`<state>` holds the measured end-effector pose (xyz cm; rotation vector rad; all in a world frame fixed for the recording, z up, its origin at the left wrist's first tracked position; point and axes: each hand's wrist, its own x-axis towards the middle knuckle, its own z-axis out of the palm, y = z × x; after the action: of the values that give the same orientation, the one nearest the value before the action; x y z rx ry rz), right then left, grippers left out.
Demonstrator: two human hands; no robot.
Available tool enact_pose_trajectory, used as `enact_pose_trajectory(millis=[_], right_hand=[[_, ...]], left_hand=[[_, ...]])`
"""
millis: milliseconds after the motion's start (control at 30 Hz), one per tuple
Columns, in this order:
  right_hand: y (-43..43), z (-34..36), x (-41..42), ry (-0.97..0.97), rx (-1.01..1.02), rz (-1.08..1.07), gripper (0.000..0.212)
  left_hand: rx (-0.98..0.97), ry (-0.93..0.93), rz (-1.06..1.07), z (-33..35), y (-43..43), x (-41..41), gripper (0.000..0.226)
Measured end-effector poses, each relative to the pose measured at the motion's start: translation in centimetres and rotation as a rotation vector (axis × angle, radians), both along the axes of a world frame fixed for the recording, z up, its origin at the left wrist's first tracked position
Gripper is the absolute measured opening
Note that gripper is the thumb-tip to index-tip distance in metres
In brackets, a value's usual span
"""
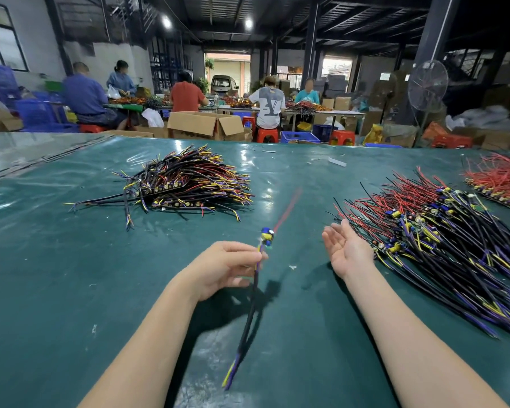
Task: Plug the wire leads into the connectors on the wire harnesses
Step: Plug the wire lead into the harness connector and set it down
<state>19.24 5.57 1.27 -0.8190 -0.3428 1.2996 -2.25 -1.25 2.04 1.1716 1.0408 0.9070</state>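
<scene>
The left hand (227, 269) pinches a wire harness (252, 301) above the green table (71, 290), its connector (267, 237) and red lead (287, 209) motion-blurred. The right hand (346, 248) lies open, palm up, holding nothing, beside the harness pile (439, 245).

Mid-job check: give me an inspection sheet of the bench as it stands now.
Surface: green mat, glossy, wrinkled at far left.
Job's things: one harness in hand, red lead blurred beyond its connector; mixed pile ahead-left; larger pile right; red-wire pile far right.
Clutter: white strip, small scraps.
Grips: left hand pinches the harness; right hand open, palm up, empty.
Cables: nothing seen beyond the job's wires.
Surroundings: seated workers, cardboard boxes, standing fan.
</scene>
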Motion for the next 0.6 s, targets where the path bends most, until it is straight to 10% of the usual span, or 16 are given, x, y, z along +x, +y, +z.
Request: enact_pose_trajectory(millis=[167,367,600], right_hand=[[-1.9,0.6,-3.5,-0.709,0.19,0.156,0.024],[-4.2,1.4,-6.7,-1.36,0.359,0.273,0.014],[-3.7,2.7,-4.7,-1.579,0.326,0.16,0.006]], left_hand=[[0.013,-0.085,0.338,-0.6,0.7,0.7,0.007],[0.182,0.064,0.231,-1.2,0.4,2.3,0.019],[0.515,0.54,0.219,-1.9,0.6,2.5,0.018]])
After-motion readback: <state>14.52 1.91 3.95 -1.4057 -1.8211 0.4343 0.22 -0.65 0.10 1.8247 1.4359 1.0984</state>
